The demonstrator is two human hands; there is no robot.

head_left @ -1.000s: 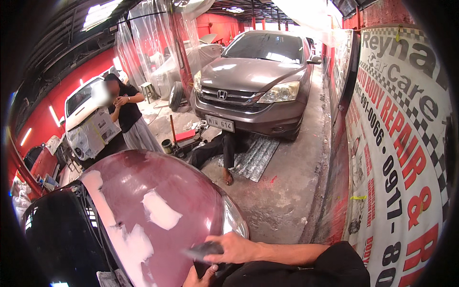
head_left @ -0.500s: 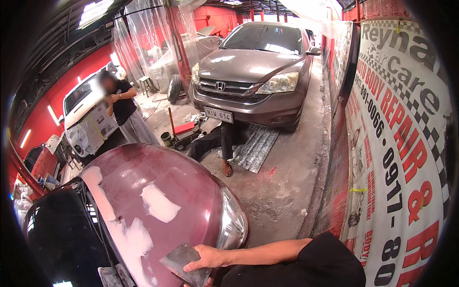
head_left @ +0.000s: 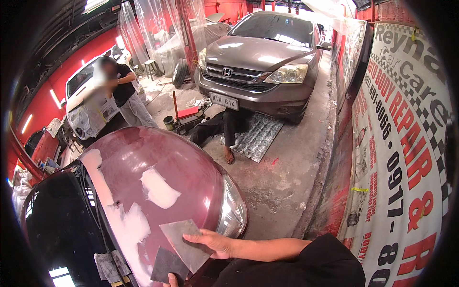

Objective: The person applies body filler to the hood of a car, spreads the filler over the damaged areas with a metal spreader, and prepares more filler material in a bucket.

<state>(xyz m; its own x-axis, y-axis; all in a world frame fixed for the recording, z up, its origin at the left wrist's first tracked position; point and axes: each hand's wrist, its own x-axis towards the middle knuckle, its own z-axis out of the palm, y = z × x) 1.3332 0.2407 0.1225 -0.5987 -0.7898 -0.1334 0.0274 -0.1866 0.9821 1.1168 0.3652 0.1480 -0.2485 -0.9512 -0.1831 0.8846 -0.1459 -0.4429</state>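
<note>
My right hand (head_left: 214, 245) grips a thin, grey square sheet (head_left: 186, 241) over the maroon car hood (head_left: 134, 158). My left hand (head_left: 172, 281), mostly cut off by the lower edge, grips a darker grey sheet (head_left: 167, 265) just below and left of it, its corner partly behind the lighter one. The hood has pale filler patches (head_left: 160, 189) on it and a headlight (head_left: 232, 210) at its right. A dark windscreen (head_left: 52, 220) lies at the left.
A brown SUV (head_left: 260, 62) stands ahead, someone's legs (head_left: 224, 129) beneath it on a silver mat (head_left: 258, 138). Another person (head_left: 126, 95) stands by a masked white car (head_left: 83, 117). A bannered wall (head_left: 397, 143) runs along my right; a loose tyre (head_left: 180, 72) stands behind.
The two sheets, held low and overlapping before, are now higher and more spread apart, with the lighter one raised in my right hand. The scene has shifted upward in the view.
</note>
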